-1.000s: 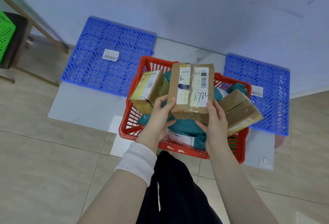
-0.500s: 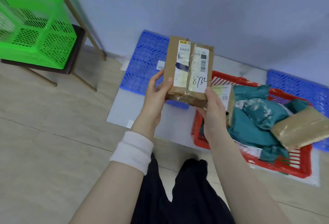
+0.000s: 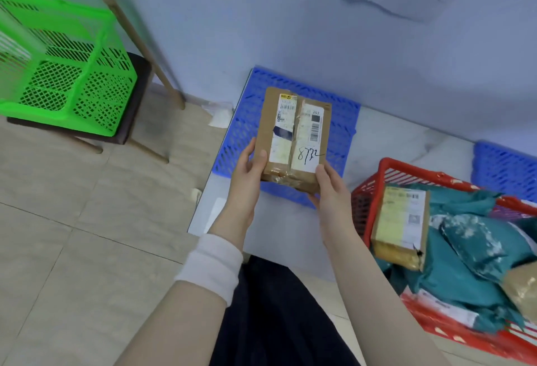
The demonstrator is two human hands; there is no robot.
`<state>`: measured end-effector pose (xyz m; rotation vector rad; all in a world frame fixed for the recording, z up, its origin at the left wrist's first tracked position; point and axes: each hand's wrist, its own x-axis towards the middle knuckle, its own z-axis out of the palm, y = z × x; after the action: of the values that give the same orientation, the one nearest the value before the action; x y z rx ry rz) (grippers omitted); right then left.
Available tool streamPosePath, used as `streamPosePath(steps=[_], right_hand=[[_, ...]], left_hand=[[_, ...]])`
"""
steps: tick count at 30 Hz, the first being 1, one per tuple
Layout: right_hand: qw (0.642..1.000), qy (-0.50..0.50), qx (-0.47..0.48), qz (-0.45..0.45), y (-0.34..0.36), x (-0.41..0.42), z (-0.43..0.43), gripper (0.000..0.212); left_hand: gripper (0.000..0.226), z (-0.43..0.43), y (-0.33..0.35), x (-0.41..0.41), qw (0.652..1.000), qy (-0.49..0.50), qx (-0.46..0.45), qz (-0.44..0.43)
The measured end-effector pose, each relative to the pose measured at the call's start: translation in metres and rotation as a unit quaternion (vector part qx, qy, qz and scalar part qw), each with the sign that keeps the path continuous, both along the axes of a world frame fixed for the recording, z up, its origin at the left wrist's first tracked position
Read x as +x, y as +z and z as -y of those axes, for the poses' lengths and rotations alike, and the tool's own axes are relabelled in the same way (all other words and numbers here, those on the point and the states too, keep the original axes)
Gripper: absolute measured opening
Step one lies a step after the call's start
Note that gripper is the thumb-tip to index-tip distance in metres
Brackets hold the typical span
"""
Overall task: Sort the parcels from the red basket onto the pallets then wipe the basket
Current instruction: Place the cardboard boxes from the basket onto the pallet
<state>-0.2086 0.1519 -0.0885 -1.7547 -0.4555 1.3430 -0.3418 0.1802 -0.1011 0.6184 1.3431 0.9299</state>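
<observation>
Cardboard parcel moved over lattice pallet | left hand, right hand grip it

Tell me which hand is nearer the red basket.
Right. The right hand grips the taped box at its lower right corner, just left of the red basket, not touching it. The left hand grips the box's left edge, farther away.
</observation>
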Motion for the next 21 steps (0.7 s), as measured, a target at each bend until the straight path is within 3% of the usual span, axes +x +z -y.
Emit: streamPosePath(steps=[9, 21], right_hand=[[0.996, 0.044, -0.069, 0.016, -0.091, -0.013, -0.103, 0.039], [0.996, 0.075, -0.052, 0.016, -0.230, -0.042, -0.236, 0.044]], left_hand=[[0.046, -0.100, -0.099, -0.011, 0.998, -0.021, -0.044, -0.030], [0.047, -0.239, -0.239, -0.032, 0.999, -0.031, -0.017, -0.040]])
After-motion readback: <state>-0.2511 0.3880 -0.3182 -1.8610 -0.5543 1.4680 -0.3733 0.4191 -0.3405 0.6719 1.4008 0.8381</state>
